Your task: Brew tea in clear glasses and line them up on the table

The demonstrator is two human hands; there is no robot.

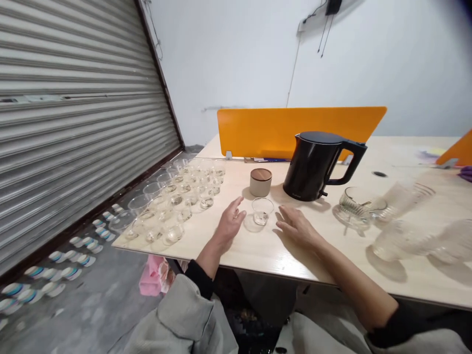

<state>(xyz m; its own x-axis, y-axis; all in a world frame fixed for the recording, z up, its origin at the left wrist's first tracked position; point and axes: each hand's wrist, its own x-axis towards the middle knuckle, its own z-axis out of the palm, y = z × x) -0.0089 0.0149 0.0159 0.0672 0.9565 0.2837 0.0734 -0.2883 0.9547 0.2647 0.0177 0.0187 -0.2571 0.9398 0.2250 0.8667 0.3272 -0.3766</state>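
My left hand (230,223) rests on the pale wooden table (258,253) just left of a small clear glass cup (262,211), and my right hand (297,228) lies flat just to its right. Neither hand touches the cup or holds anything. Behind the cup stands a lidded beige jar with a wooden top (260,182). A black electric kettle (313,169) stands to the right of the jar. Further right are a ribbed glass jug (354,206) on a glass saucer and blurred large ribbed glassware (401,221).
Several rows of clear glass cups (177,199) fill the table's left end. An orange divider panel (295,130) stands at the back. Rows of glossy striped cups (55,273) lie on the floor below a roller shutter (73,98). A pink bag (152,278) sits by the table edge.
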